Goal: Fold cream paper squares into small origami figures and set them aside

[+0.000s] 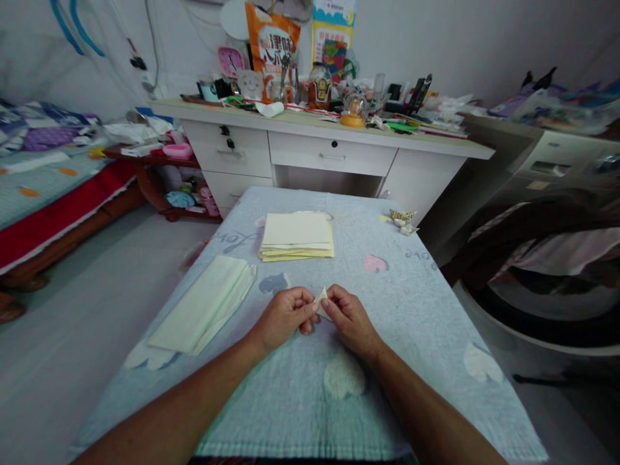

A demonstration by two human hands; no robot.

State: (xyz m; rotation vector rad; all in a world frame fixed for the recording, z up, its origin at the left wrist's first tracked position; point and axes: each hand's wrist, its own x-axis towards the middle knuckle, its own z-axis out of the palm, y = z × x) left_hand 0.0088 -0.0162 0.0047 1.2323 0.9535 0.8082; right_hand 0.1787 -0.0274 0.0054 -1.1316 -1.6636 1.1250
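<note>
A small piece of folded paper [321,298], pale with a pointed top, is pinched between my two hands above the middle of the cloth-covered table. My left hand [287,312] grips its left side with thumb and fingers. On the other side, my right hand [349,316] holds it, the thumb pressed on its face. Fingers cover much of the paper, so its full shape is hidden. Beyond my hands lies a stack of cream and yellow paper sheets [298,234]. Left of my left forearm rests a long pale-green folded paper bundle [206,303].
Small folded paper pieces [403,219] sit at the table's far right corner. A white desk [334,155] crowded with a jar [320,87], an orange bag [272,51] and other items stands behind. A washing machine [557,194] is at right, a bed [53,187] at left.
</note>
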